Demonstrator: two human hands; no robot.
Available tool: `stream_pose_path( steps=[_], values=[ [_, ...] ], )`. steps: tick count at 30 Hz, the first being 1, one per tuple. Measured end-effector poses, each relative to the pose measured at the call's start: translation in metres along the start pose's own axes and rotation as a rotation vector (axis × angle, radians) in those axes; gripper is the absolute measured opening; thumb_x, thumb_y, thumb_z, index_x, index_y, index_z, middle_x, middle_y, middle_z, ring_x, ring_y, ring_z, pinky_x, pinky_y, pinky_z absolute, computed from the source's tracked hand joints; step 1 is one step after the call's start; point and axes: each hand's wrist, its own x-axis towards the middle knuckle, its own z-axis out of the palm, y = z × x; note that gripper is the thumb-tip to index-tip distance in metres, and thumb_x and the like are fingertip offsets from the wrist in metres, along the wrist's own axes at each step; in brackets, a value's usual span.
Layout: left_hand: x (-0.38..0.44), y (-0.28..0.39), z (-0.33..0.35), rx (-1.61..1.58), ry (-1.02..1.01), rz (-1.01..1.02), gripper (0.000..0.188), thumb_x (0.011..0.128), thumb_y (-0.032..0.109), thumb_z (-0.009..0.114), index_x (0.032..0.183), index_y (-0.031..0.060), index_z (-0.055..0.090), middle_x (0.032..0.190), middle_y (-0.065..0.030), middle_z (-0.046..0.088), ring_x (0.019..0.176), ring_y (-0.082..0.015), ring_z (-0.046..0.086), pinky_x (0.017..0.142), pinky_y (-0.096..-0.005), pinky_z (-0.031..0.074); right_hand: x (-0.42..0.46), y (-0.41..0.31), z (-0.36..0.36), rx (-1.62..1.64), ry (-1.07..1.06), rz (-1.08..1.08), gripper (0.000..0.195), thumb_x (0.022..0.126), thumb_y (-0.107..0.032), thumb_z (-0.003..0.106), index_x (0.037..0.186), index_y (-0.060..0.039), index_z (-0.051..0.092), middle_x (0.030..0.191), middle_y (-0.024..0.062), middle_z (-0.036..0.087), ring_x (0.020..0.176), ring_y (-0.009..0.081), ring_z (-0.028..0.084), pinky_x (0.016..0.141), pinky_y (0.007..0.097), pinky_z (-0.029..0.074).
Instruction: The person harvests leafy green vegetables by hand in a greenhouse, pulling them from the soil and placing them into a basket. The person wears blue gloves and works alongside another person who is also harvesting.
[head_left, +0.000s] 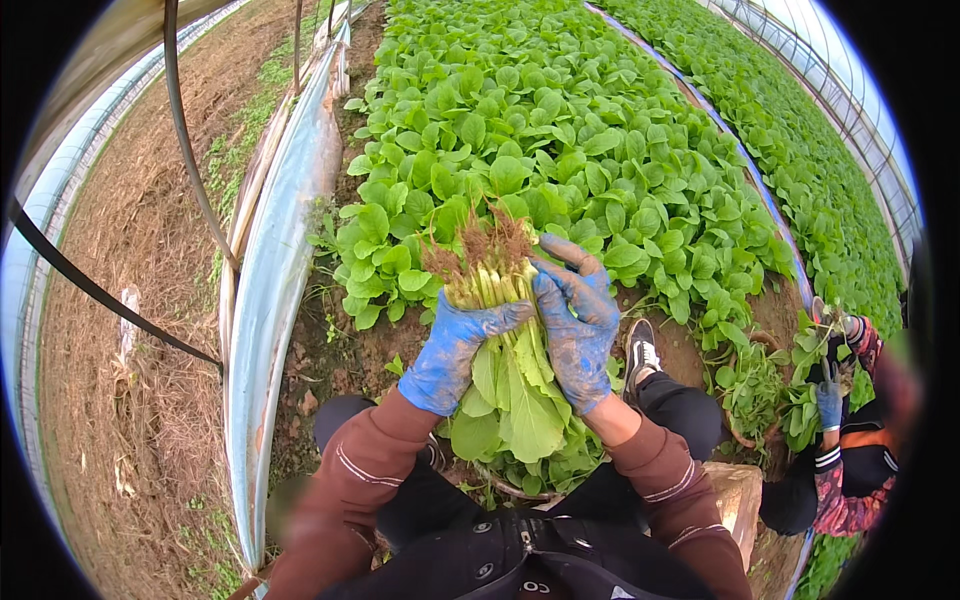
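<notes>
My left hand (461, 337), in a muddy blue glove, grips a bunch of leafy greens (525, 405) around its pale stems, thumb across the front. The bunch is upside down: brown roots (495, 244) point up and the broad leaves hang down. On the right side of the bunch is my right hand (576, 322), gloved too, its thumb and fingers bent at the stems and roots; whether it pinches a root is unclear. Beneath the hanging leaves, more greens lie in a round container (517, 491) between my legs, mostly hidden.
A dense bed of leafy greens (525, 150) grows ahead. Plastic sheeting (281, 262) and curved poles (184, 135) stand at left. At right, a co-worker's gloved hand (829, 405) holds greens near a round basket (765, 345) of plants. A pale block (735, 499) stands beside my right leg.
</notes>
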Motion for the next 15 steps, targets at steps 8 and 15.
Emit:
stream_pose_path(
  steps=[8, 15],
  values=[
    [-0.005, 0.016, -0.024, 0.130, 0.013, 0.060, 0.062, 0.072, -0.004, 0.072, 0.130, 0.0046, 0.052, 0.115, -0.0083, 0.063, 0.099, -0.0213, 0.065, 0.086, -0.0338, 0.055, -0.008, 0.010, 0.048, 0.232, 0.043, 0.101, 0.019, 0.093, -0.014, 0.064, 0.106, -0.0008, 0.070, 0.115, 0.0094, 0.065, 0.107, 0.0226, 0.058, 0.095, 0.0337, 0.044],
    [-0.014, 0.059, -0.058, 0.281, 0.299, 0.454, 0.055, 0.072, -0.008, 0.075, 0.123, -0.0064, 0.053, 0.099, -0.0187, 0.068, 0.091, -0.0256, 0.069, 0.081, -0.0364, 0.059, -0.018, 0.171, 0.070, -0.302, -0.557, 0.282, 0.023, 0.089, -0.026, 0.064, 0.098, -0.0068, 0.071, 0.093, 0.0147, 0.069, 0.090, 0.0321, 0.065, 0.082, 0.0411, 0.051]
  ],
)
